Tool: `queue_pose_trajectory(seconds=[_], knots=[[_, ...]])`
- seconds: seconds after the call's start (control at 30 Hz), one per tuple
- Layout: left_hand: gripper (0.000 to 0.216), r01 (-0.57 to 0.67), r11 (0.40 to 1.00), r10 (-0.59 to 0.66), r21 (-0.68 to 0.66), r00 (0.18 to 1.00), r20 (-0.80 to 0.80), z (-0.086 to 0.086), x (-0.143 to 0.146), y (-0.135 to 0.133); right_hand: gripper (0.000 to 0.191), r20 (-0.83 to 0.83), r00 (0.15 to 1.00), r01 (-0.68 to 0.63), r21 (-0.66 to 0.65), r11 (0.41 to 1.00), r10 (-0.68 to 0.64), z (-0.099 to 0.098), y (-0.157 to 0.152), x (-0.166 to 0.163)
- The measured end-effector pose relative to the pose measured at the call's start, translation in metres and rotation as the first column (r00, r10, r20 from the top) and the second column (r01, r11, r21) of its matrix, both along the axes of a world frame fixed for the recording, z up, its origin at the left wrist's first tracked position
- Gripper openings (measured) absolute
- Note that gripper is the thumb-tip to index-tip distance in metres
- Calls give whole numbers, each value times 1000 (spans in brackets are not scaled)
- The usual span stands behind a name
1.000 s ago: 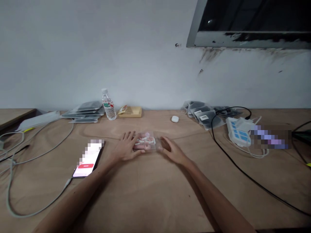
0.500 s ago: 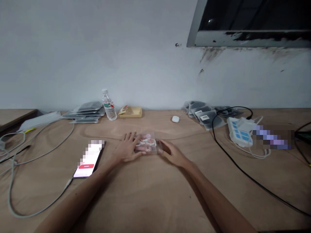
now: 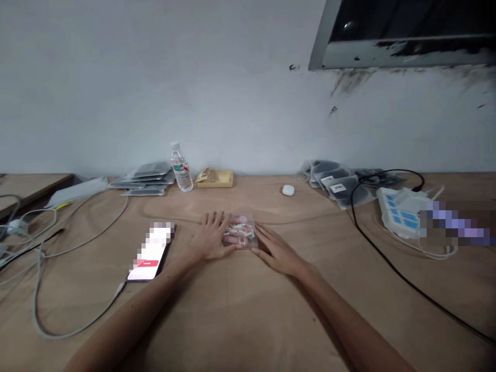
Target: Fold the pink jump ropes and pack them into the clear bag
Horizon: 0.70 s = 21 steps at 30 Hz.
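A small clear plastic box (image 3: 244, 230) with pink and white pieces inside lies on the wooden table between my hands. My left hand (image 3: 212, 237) rests over its left side, fingers spread and pointing away from me, the thumb along the near edge. Along the right side of the box lies my right hand (image 3: 277, 250), its fingers stretched out and the fingertips touching or very close to that edge. The left part of the box is hidden under my left fingers. Exactly what the pieces inside are is too small to tell.
A lit phone (image 3: 151, 253) on a white cable lies left. Behind stand a water bottle (image 3: 182, 168), a shallow yellow tray (image 3: 220, 179) and a white case (image 3: 288, 190). Grey packets (image 3: 149, 178) lie back left, more packets (image 3: 337, 186) back right. A black cable (image 3: 395, 268) and power strip (image 3: 401, 214) lie right.
The view has turned slightly left, so everything sits farther right. My right fingers have straightened and flattened along the side of the box. My left hand keeps its place on it.
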State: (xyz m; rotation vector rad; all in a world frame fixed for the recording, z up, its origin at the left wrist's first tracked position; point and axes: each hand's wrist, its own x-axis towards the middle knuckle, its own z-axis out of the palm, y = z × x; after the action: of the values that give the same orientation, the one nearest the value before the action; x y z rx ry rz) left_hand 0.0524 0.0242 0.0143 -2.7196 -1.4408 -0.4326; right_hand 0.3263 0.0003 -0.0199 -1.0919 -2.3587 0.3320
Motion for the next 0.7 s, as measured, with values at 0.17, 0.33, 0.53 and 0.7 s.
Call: queue_pose_trajectory(seconds=[0.17,0.33,0.53,0.7], knots=[[90,0,1000,0,7,1000,-13,1,0,-1,67,67,996,51,8,999,-51,-5,1,-2],[86,-1,1000,1,-2,1000,-9,5,3,-2,69,92,993,75,-26,997,-72,-4,1,-2],[70,-251,965,258,-70,960,109,31,16,-16,54,-60,969,238,-11,971,-239,0,8,-3],[57,-110,908,254,-405,912,321,42,11,-16,52,-125,929,349,-19,937,-349,-6,11,1]])
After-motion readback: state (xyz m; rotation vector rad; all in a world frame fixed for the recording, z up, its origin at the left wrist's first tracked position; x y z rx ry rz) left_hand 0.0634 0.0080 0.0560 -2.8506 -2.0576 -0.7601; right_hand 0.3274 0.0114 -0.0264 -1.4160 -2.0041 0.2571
